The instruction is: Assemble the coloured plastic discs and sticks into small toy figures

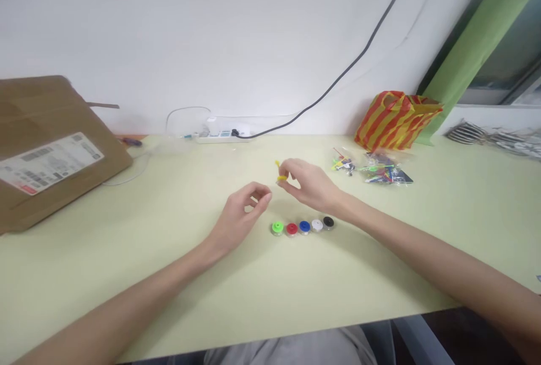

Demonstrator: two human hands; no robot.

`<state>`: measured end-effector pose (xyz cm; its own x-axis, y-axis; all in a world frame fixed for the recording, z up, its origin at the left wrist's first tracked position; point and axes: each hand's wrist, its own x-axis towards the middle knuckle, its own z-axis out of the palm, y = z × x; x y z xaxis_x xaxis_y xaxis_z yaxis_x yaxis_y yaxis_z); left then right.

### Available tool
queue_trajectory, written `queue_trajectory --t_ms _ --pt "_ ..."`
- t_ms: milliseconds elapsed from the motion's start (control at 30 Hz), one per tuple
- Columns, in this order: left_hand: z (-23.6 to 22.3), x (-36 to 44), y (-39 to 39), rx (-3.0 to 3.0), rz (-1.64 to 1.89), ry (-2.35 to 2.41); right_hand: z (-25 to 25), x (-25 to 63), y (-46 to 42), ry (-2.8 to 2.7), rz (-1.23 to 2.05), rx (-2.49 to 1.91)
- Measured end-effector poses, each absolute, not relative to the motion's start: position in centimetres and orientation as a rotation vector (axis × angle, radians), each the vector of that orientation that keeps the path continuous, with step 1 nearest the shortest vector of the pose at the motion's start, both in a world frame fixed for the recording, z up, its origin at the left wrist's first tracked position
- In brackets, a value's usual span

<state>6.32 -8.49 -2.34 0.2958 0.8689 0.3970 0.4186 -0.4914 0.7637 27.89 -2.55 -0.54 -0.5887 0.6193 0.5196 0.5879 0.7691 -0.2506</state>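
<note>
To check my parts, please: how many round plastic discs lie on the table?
5, in one row on the table, from left to right: green disc, red disc, blue disc, white disc, black disc. Clear bags may hide more.

Nothing legible: white label (51, 162) on cardboard box (38, 108) carries print and what seem to be barcodes, too blurred to read

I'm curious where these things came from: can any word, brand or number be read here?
White label on the cardboard parcel: printed lines, too blurred to read.
Clear plastic bag: any printing is too small to read.
No other text can be read.
</note>
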Motion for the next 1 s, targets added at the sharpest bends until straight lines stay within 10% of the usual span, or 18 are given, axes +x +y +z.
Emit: queue_trajectory --t_ms 567,1000 --pt "-2.2 7.6 -9.5 1.791 1.056 0.826 -3.3 27.6 -7.7 -2.436 -0.168 -0.648" --pt "-2.3 7.3 -9.5 1.766 1.052 0.847 -2.6 28.2 -8.1 -2.320 0.330 -0.697"
